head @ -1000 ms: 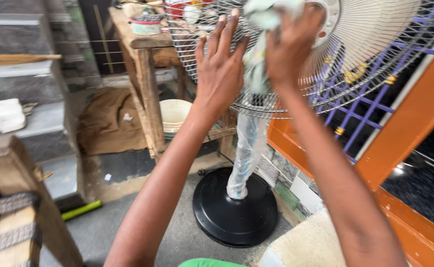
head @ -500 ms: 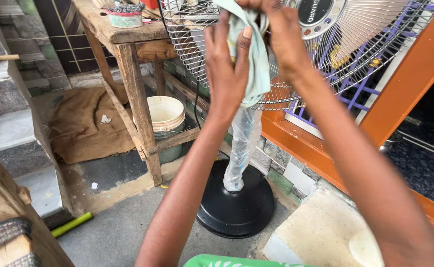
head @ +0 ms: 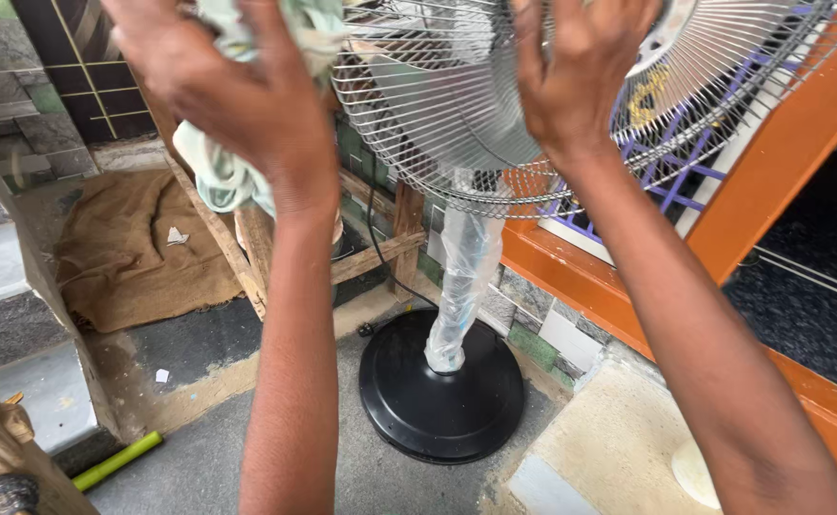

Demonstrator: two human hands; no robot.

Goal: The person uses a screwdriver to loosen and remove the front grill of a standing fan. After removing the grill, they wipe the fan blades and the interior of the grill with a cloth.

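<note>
Left hand (head: 237, 105): fingers curled tight round a bunched pale-green cloth (head: 218, 176), held at the left edge of the fan grille (head: 438, 124). Cloth tail hangs below the wrist.
Right hand (head: 581, 76): fingers spread wide, palm flat on the grille front, gripping nothing. Looks like a brace.

Step, my read: wiping the grille, one hand steadying, one working the cloth. Cloth sits at the rim, not on the face, so likely between strokes.
A further stroke calls for: light pressure along the wires, since thin mesh can bend; brace kept opposite the cloth, so the head does not swing; cloth kept from snagging in the gaps.

Fan: right in front, head at hand level, tilted toward the camera. Chrome wire grille, radial, grey blades behind. Can't tell how much dust is on it. Pole (head: 461, 286) is wrapped in clear plastic film. Round black base (head: 438, 401) sits flat on the concrete floor, black cord (head: 373, 238) behind.

Further out: green stick (head: 113, 461) low left, wooden bench (head: 371, 257) behind the fan, brown sack (head: 132, 248) on the floor, orange frame (head: 752, 200) to the right.
</note>
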